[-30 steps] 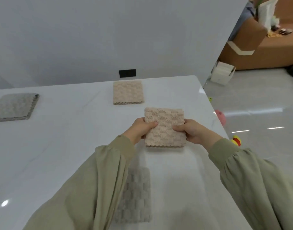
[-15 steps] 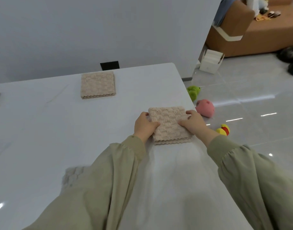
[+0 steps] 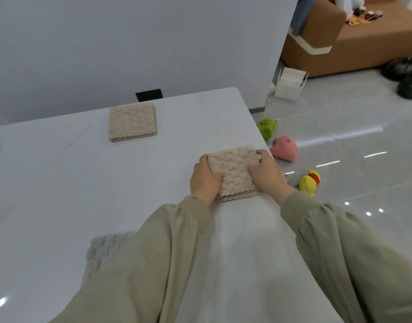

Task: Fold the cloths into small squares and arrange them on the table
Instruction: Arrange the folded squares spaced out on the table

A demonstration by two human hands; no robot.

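Placement is what has changed: a second ago the beige checker-textured cloth square (image 3: 233, 170) is held lifted between both hands near the middle of the frame, and now it lies flat on the white counter (image 3: 60, 183), right of centre and close to the counter's right edge. The left hand (image 3: 205, 180) holds the square's left side, its fingers (image 3: 203, 159) curled round the far corner and the thumb lying on top. The right hand (image 3: 267, 176) grips the right side the same way, its fingers (image 3: 262, 153) wrapped over the far right corner. Both hands are closed on the cloth rather than spread flat, so it looks set down but not yet released. The scalloped layers along its near edge sit stacked and roughly even, which suggests the folding of this piece is done and only a last squaring-up remains. A second folded beige cloth square (image 3: 132, 121) rests in the upper centre, well apart from the first. At lower left a pale grey textured cloth (image 3: 102, 252) lies partly hidden under the left sleeve; whether it is folded cannot be told, and it is probably next.
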